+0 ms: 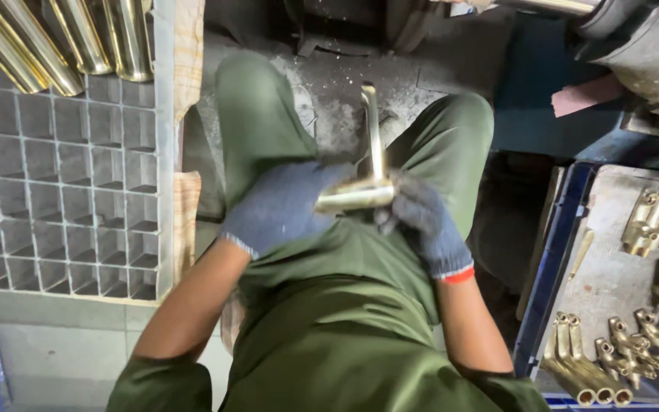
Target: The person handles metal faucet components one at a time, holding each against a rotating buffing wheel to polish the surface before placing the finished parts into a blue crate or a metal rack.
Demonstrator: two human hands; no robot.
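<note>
Head view puts a T-shaped brass fitting (365, 179) right over my lap, between the knees of the green trousers (329, 320). Its long stem points away from me, up the frame, while the short cross-barrel lies roughly left to right, tilted slightly down toward my left. My left hand (280, 207), in a blue-grey glove, has its fingers wrapped shut around the left end of that barrel. My right hand (421, 217), gloved in darker grey with a red cuff, pinches the barrel's right end just below the stem. Both hands touch the fitting; neither is nearer.

No worktop sits under it, only my lap and a dusty grey floor (329, 84) beyond. A white grid crate (62, 198) with polished brass tubes (78, 38) stands at my left; a blue tray (554, 252) of small brass fittings (612, 358) lies at my right.
</note>
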